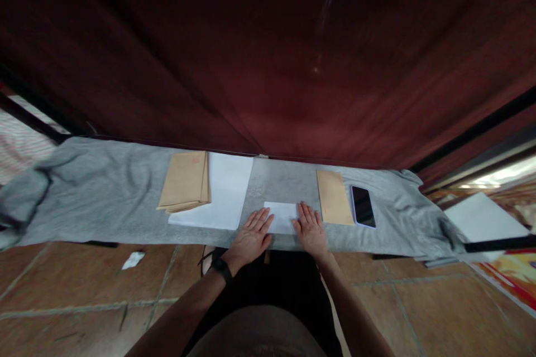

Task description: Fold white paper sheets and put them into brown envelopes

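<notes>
A white sheet of paper (282, 217), small and apparently folded, lies flat on the grey cloth in front of me. My left hand (250, 236) rests on its left end with the fingers stretched out. On its right end lies my right hand (310, 230), also flat with fingers extended. Just right of that hand is a single brown envelope (335, 197). To the left, a stack of brown envelopes (184, 179) partly covers a stack of larger white paper (230, 189).
A phone (363, 206) with a dark screen lies right of the single envelope. Grey cloth (121, 189) covers the narrow surface, and a dark red panel (268, 67) rises behind it. A crumpled white scrap (133, 260) is on the tiled floor (96, 284).
</notes>
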The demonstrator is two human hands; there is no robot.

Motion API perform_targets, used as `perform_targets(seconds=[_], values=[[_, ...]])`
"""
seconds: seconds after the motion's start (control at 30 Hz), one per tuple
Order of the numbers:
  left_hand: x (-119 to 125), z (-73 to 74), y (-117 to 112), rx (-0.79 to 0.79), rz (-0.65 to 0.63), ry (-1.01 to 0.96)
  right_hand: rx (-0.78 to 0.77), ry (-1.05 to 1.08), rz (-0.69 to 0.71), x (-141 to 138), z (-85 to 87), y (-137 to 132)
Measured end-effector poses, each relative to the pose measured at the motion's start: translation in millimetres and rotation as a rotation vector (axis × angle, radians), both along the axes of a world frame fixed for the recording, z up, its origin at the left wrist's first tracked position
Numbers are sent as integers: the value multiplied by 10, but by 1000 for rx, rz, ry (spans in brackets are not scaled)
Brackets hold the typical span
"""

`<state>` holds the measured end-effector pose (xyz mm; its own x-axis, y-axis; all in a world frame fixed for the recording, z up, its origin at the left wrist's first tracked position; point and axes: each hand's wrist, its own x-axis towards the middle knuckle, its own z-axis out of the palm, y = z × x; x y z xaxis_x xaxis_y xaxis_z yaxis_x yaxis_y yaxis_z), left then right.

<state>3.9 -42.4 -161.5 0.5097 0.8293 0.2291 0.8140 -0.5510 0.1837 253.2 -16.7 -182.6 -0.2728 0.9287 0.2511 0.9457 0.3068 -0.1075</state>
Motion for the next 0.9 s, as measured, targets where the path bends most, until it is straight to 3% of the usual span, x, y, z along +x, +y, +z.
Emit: perform_targets(seconds=[0.2, 0.37, 0.53, 0.7, 0.9], values=[[126, -17, -96, 31, 127, 14, 1, 12, -42, 52, -33, -8], [458, 40, -8, 39, 155, -32, 11, 12, -48, 48, -40, -5], [690, -47, 73, -2, 180, -23, 16, 19, -40, 50, -34, -10], [584, -128, 46, 1, 194, -62, 15, 54, -37, 51, -37, -10], [379, -89, -26, -12, 229, -68, 10, 73, -32, 55, -38, -5]])
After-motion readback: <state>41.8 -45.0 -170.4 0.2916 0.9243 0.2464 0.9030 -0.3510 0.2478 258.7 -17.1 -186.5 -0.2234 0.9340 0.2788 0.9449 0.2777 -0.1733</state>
